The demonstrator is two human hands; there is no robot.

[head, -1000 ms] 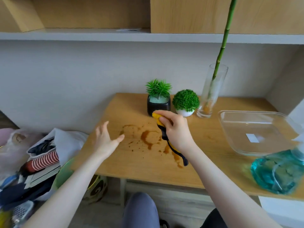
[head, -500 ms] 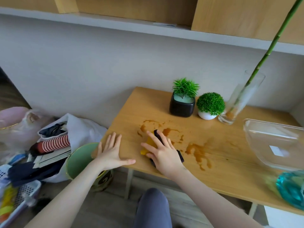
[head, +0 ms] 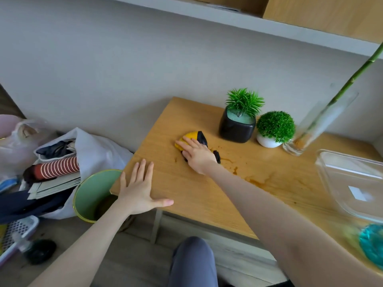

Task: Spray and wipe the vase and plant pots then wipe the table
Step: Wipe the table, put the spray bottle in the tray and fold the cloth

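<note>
My right hand [head: 196,155] presses a yellow and black cloth [head: 193,137] flat on the wooden table [head: 186,189], fingers straight, just left of the black plant pot [head: 236,129]. Brown spill marks [head: 256,180] lie on the wood to the right of that hand. Flat on the table's front left corner rests my left hand [head: 138,187], fingers spread. A white pot with a round green plant [head: 273,129] stands beside the black one. Further right is a tall glass vase [head: 315,125] holding a green stem.
A clear glass dish [head: 352,183] sits at the table's right, with a blurred blue spray bottle [head: 371,245] in front of it. A green bin [head: 91,193], a white bag of clutter [head: 83,150] and a basket [head: 16,235] stand on the floor left of the table.
My right hand has slid the cloth away from me towards the black pot, and most of the spill near the pot is gone. My left hand stays flat on the corner. The view shifted left.
</note>
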